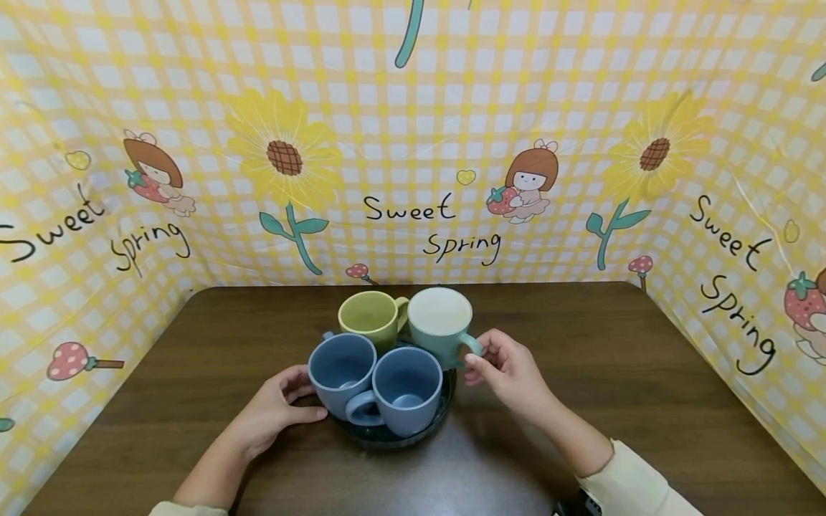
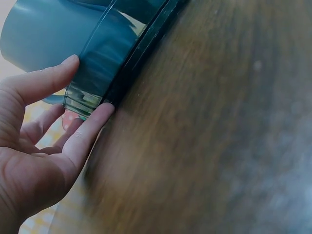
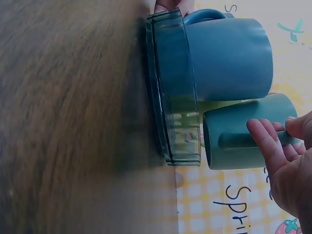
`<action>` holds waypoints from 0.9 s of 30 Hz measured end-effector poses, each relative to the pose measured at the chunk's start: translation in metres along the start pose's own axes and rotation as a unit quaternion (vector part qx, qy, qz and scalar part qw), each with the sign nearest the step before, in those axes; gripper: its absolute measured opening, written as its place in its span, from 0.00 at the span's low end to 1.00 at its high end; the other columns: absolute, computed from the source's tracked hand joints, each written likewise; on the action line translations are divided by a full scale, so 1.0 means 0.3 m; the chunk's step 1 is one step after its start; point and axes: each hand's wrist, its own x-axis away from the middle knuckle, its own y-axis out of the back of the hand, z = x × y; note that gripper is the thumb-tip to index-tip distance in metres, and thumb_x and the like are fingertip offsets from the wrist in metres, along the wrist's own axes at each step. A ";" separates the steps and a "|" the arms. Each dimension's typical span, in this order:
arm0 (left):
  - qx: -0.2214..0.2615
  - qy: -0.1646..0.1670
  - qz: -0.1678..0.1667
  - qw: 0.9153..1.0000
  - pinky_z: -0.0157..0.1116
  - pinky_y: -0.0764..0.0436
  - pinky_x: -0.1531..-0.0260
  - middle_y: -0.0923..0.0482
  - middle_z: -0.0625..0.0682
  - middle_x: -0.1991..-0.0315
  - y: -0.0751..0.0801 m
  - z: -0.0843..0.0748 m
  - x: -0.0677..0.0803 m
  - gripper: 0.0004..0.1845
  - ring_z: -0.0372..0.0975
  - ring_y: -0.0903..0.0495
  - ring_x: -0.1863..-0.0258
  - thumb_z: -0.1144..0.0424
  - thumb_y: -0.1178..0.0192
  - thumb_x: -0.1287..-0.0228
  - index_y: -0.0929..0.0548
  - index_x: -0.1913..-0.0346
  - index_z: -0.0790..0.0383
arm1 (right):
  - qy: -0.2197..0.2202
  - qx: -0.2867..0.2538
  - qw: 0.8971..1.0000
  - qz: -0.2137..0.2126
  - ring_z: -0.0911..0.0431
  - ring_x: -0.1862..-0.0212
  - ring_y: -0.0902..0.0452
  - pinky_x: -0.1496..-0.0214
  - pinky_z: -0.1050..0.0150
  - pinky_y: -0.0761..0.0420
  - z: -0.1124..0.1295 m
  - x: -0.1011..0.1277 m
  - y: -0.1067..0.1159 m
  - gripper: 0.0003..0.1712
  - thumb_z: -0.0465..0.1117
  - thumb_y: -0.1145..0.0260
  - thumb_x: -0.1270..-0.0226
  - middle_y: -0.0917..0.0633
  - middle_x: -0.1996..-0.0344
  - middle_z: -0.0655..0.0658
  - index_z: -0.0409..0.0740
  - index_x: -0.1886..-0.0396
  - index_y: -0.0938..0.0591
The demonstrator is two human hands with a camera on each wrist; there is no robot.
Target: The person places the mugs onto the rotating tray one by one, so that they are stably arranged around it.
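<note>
Teal ceramic is what my right hand (image 1: 510, 373) has: I see its fingertips (image 3: 263, 139) and thumb pinching the handle of the teal mug (image 1: 441, 322), which stands at about 1 o'clock on the dark tray (image 1: 387, 436). The handle points to 3 o'clock, straight toward this hand, so the right hand is clearly the nearer one, and the mug's long axis is upright. In the right wrist view the handle looks like a smooth matte loop, and the mug wall (image 3: 243, 131) is matte too.

My left hand (image 1: 274, 412) is at 9 o'clock of the tray. Its fingers (image 2: 90, 129) are straight and relaxed; they press on the tray's rim (image 2: 105, 73) and hold nothing. The tray is round, glossy and a little transparent, with a ribbed wall.

Three more mugs share the tray: an olive-green mug (image 1: 371, 315) at 11 o'clock, touching the teal one, a blue mug (image 1: 340, 369) at 9 o'clock, and a second blue mug (image 1: 406, 387) at 6 o'clock. All are cylindrical and appear empty.

The table (image 1: 645, 373) is dark brown wood with visible grain. Behind it hangs a shiny yellow checked cloth (image 1: 413, 143) with sunflowers.
</note>
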 end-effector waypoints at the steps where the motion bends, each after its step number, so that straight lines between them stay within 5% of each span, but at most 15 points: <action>1: 0.001 0.001 -0.001 1.000 0.35 0.23 0.48 0.26 0.62 0.44 0.001 0.000 0.000 0.35 0.48 0.26 0.45 0.73 0.26 0.51 0.30 0.39 0.75 | -0.003 -0.002 1.000 0.001 0.41 0.70 0.16 0.68 0.56 0.14 -0.001 -0.002 -0.005 0.07 0.25 0.36 0.35 0.18 0.70 0.30 0.30 0.63 0.26; 7: 0.016 0.012 -0.013 1.000 0.35 0.21 0.51 0.25 0.60 0.46 0.004 0.002 0.001 0.33 0.46 0.25 0.45 0.74 0.26 0.51 0.29 0.42 0.76 | -0.014 -0.024 1.000 0.010 0.36 0.69 0.17 0.67 0.52 0.14 -0.018 -0.018 -0.028 0.06 0.25 0.37 0.34 0.19 0.70 0.29 0.28 0.63 0.27; 13: 0.029 0.013 -0.020 0.999 0.37 0.18 0.55 0.24 0.59 0.49 0.000 0.005 0.001 0.31 0.45 0.22 0.48 0.76 0.27 0.52 0.28 0.44 0.77 | -0.027 -0.036 0.999 0.016 0.44 0.70 0.16 0.65 0.47 0.15 -0.031 -0.030 -0.036 0.07 0.28 0.37 0.33 0.20 0.70 0.35 0.28 0.63 0.27; 27: 0.025 0.013 -0.020 0.999 0.36 0.19 0.53 0.24 0.59 0.49 0.001 0.003 0.001 0.30 0.46 0.23 0.47 0.75 0.27 0.51 0.28 0.44 0.76 | -0.064 0.003 0.996 0.064 0.48 0.72 0.17 0.68 0.53 0.14 -0.074 -0.044 -0.040 0.09 0.29 0.32 0.38 0.17 0.71 0.36 0.32 0.64 0.24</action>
